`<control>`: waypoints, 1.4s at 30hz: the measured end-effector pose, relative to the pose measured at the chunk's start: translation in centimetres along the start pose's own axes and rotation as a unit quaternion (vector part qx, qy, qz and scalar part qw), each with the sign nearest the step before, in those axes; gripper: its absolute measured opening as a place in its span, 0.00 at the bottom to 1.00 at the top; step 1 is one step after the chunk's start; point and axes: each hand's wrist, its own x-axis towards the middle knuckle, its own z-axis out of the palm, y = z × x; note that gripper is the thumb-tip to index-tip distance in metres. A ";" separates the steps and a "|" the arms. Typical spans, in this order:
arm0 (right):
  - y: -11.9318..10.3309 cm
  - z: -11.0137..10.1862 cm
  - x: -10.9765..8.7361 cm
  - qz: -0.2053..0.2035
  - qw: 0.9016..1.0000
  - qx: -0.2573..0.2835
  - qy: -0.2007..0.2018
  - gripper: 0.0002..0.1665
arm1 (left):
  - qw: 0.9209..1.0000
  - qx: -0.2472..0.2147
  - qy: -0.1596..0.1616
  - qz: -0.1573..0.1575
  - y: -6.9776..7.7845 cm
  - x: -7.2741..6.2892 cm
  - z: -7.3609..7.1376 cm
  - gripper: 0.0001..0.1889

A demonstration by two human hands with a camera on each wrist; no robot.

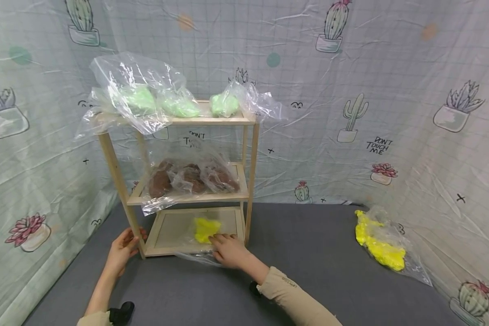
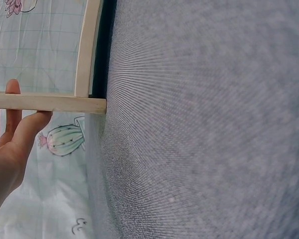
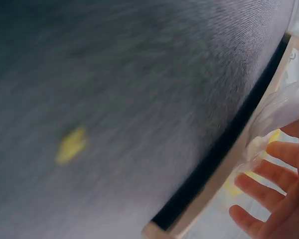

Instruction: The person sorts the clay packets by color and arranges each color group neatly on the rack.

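Note:
A light wooden three-tier shelf (image 1: 251, 181) stands on the grey table. My left hand (image 1: 123, 250) holds its front left leg low down, thumb on one side and fingers on the other; the left wrist view shows this hand (image 2: 12, 142) at the leg (image 2: 55, 103). On the bottom tier lies a clear plastic bag with a yellow lump (image 1: 205, 229) in it. My right hand (image 1: 230, 250) rests at the bag's right side, fingers extended. In the right wrist view, its fingers (image 3: 259, 191) are spread beside the crinkled clear plastic (image 3: 284, 107).
Bagged brown lumps (image 1: 191, 178) fill the middle tier. Clear bags with light green lumps (image 1: 224, 105) lie on top, some overhanging the edges. Another bag of yellow pieces (image 1: 379, 244) lies at the table's right. A cactus-print curtain (image 1: 309, 113) surrounds the table.

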 end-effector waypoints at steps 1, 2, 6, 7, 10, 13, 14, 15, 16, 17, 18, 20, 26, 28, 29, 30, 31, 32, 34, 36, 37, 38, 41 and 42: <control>-0.2 0.0 0.3 -0.001 1.000 -0.001 -0.002 0.26 | 1.000 0.005 0.001 -0.001 0.0 0.0 0.0 0.22; -0.4 0.1 0.5 -0.001 1.000 0.000 -0.004 0.26 | 1.000 0.008 0.001 -0.003 0.0 0.0 0.1 0.22; -1.3 0.2 1.7 -0.002 1.000 -0.010 -0.021 0.28 | 1.000 0.022 0.004 -0.004 0.0 0.1 0.1 0.22; -1.6 0.3 2.0 -0.001 1.000 -0.014 -0.026 0.28 | 1.000 0.022 0.005 -0.005 0.1 0.1 0.1 0.22; -2.5 0.4 3.0 0.000 0.999 -0.023 -0.036 0.29 | 1.000 0.023 0.007 -0.007 0.1 0.0 0.1 0.23; -3.3 0.4 3.9 0.005 0.999 -0.026 -0.046 0.29 | 1.000 0.025 0.007 -0.009 0.1 0.0 0.1 0.23; -3.5 0.3 4.2 0.008 0.998 -0.023 -0.051 0.29 | 1.000 0.027 0.006 -0.010 0.2 0.1 0.1 0.23; -3.7 0.3 4.5 0.011 0.998 -0.022 -0.057 0.29 | 1.000 0.028 0.006 -0.010 0.2 0.1 0.1 0.23; -3.9 0.2 4.7 0.014 0.998 -0.020 -0.062 0.30 | 0.999 0.030 0.007 -0.010 0.2 0.2 0.2 0.23; -4.1 0.1 5.0 0.018 0.997 -0.018 -0.066 0.30 | 0.999 0.030 0.006 -0.010 0.2 0.3 0.2 0.22; -4.2 0.1 5.3 0.022 0.997 -0.016 -0.072 0.30 | 0.999 0.031 0.006 -0.010 0.2 0.4 0.3 0.22; -4.5 0.0 5.8 0.030 0.996 -0.010 -0.084 0.30 | 1.000 0.023 0.008 -0.010 0.3 0.5 0.4 0.22; -4.9 0.4 6.8 0.058 0.992 0.025 -0.109 0.29 | 1.000 0.005 0.006 -0.002 0.3 0.8 0.9 0.21; -4.9 0.6 6.9 0.061 0.991 0.035 -0.110 0.29 | 1.000 0.000 0.009 0.000 0.2 0.7 1.0 0.21; -5.0 0.6 7.0 0.061 0.991 0.039 -0.110 0.29 | 1.000 -0.008 0.011 0.001 0.1 0.7 1.0 0.20; -5.0 0.7 7.0 0.059 0.991 0.043 -0.109 0.28 | 1.000 -0.013 0.013 0.002 0.0 0.7 1.0 0.19; -5.0 0.7 7.0 0.057 0.991 0.045 -0.108 0.28 | 1.000 -0.016 0.015 0.003 0.0 0.6 0.9 0.18; -5.0 0.7 7.0 0.053 0.992 0.048 -0.107 0.28 | 1.000 -0.021 0.017 0.004 -0.1 0.5 0.9 0.17; -5.0 0.7 6.8 0.043 0.992 0.053 -0.103 0.28 | 0.999 -0.028 0.020 0.007 -0.2 0.3 0.8 0.16; -4.9 0.5 6.6 0.031 0.993 0.053 -0.097 0.27 | 0.999 -0.025 0.021 0.008 -0.2 0.2 0.6 0.15; -4.8 0.3 6.5 0.025 0.994 0.053 -0.093 0.27 | 0.999 -0.024 0.021 0.007 -0.2 0.2 0.6 0.15; -4.7 0.1 6.3 0.018 0.995 0.052 -0.089 0.27 | 1.000 -0.016 0.021 0.005 -0.2 0.2 0.5 0.15; -4.3 -0.6 5.6 -0.002 0.995 0.052 -0.083 0.26 | 1.000 0.009 0.020 -0.006 0.0 0.1 0.3 0.17; -4.2 -0.9 5.3 -0.009 0.995 0.052 -0.081 0.26 | 1.000 0.018 0.020 -0.008 0.1 0.1 0.2 0.18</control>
